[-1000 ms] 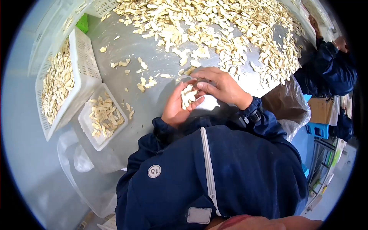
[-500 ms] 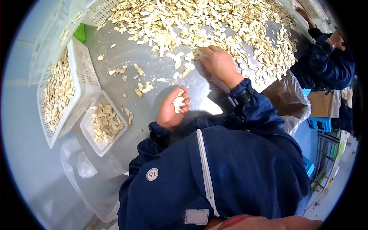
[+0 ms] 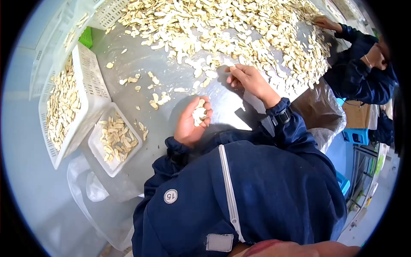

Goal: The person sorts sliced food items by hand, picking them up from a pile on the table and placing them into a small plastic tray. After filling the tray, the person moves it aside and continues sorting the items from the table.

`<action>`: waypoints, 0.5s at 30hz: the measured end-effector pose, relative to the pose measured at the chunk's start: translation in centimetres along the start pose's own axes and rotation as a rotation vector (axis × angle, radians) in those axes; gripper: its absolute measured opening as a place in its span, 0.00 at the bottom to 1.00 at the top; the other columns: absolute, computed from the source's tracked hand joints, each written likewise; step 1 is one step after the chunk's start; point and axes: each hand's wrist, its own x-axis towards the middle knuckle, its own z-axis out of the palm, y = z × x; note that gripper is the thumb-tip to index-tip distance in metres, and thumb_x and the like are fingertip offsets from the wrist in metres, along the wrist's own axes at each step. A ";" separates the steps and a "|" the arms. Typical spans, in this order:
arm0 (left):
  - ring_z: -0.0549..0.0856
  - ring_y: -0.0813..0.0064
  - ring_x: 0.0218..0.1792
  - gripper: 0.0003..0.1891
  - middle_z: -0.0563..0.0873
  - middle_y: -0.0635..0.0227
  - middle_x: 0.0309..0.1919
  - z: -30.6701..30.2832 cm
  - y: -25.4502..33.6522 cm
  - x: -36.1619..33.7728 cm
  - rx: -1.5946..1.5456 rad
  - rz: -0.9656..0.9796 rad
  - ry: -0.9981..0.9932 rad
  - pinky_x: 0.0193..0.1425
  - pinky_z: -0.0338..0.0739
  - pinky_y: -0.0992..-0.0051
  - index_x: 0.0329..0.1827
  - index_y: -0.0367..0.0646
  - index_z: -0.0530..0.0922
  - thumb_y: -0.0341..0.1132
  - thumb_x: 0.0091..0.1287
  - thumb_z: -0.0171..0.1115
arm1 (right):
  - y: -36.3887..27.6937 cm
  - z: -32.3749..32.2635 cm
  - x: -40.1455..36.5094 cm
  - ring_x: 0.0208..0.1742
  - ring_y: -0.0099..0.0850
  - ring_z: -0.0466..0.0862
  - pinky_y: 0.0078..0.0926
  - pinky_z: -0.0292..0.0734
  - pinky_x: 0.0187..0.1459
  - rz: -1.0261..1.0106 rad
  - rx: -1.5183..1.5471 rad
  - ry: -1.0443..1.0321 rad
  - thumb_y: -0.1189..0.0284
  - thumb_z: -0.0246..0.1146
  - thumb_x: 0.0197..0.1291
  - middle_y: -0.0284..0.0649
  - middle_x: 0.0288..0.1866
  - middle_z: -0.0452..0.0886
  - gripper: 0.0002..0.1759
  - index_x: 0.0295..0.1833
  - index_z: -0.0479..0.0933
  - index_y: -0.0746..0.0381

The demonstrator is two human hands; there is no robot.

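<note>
My left hand (image 3: 191, 122) is cupped palm up above the grey metal table (image 3: 171, 73), holding a small stack of pale slices (image 3: 199, 114). My right hand (image 3: 249, 79) hovers a little farther out at the near edge of the big pile of pale slices (image 3: 231, 30). Its thumb and fingers pinch one slice (image 3: 231, 68). A few loose slices (image 3: 156, 99) lie on the table to the left of my hands.
A small white tray (image 3: 112, 165) with slices sits at the table's left edge, beside a tall white slotted basket (image 3: 92, 85) also filled with slices. Another person in dark blue (image 3: 359, 68) reaches into the pile at the far right. Clear plastic bags (image 3: 325, 115) hang off the table's edges.
My right hand first reached out from my left hand into the pile, then drew back slightly with a slice pinched. My left hand sank toward me. The other person's hand reached farther into the pile.
</note>
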 end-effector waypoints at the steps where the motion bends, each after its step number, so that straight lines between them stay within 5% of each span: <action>1: 0.81 0.73 0.42 0.17 0.83 0.67 0.44 -0.2 -0.1 0.1 -0.006 0.000 -0.016 0.37 0.78 0.78 0.61 0.40 0.78 0.45 0.86 0.52 | -0.7 0.4 -0.5 0.37 0.20 0.84 0.23 0.82 0.44 0.044 0.086 -0.034 0.62 0.53 0.85 0.34 0.37 0.88 0.22 0.58 0.85 0.69; 7: 0.87 0.63 0.54 0.22 0.87 0.59 0.55 -0.3 -0.3 0.5 -0.096 0.025 -0.062 0.55 0.88 0.68 0.69 0.37 0.76 0.46 0.87 0.49 | -1.6 2.6 -2.3 0.40 0.22 0.84 0.23 0.82 0.48 0.036 0.119 -0.178 0.60 0.53 0.85 0.34 0.42 0.87 0.22 0.61 0.85 0.66; 8: 0.88 0.61 0.56 0.23 0.87 0.58 0.57 0.4 -0.4 0.4 -0.106 0.033 -0.051 0.58 0.89 0.66 0.70 0.37 0.76 0.46 0.87 0.49 | -2.6 3.0 -3.6 0.49 0.28 0.85 0.28 0.81 0.55 -0.031 0.029 -0.214 0.57 0.58 0.84 0.38 0.49 0.87 0.24 0.66 0.82 0.66; 10: 0.88 0.59 0.58 0.22 0.87 0.57 0.57 1.3 -0.6 0.5 -0.152 0.035 -0.025 0.60 0.89 0.63 0.70 0.37 0.76 0.45 0.87 0.49 | -2.2 2.5 -4.1 0.53 0.33 0.86 0.32 0.82 0.58 -0.486 -0.359 -0.210 0.58 0.61 0.81 0.43 0.53 0.87 0.23 0.68 0.81 0.65; 14: 0.87 0.61 0.56 0.21 0.87 0.58 0.55 -2.2 -1.2 1.1 -0.192 0.004 -0.101 0.57 0.88 0.64 0.68 0.37 0.78 0.45 0.86 0.51 | -1.4 -1.3 -5.1 0.45 0.30 0.86 0.29 0.82 0.51 -0.059 -0.426 -0.147 0.64 0.68 0.75 0.41 0.45 0.89 0.18 0.63 0.84 0.63; 15: 0.86 0.62 0.54 0.21 0.87 0.58 0.53 -2.6 -1.1 1.1 -0.190 -0.008 -0.120 0.55 0.88 0.65 0.68 0.37 0.78 0.45 0.86 0.51 | -0.3 -2.7 -5.4 0.42 0.26 0.85 0.27 0.82 0.49 -0.118 -0.496 -0.172 0.65 0.68 0.74 0.38 0.41 0.89 0.16 0.59 0.85 0.63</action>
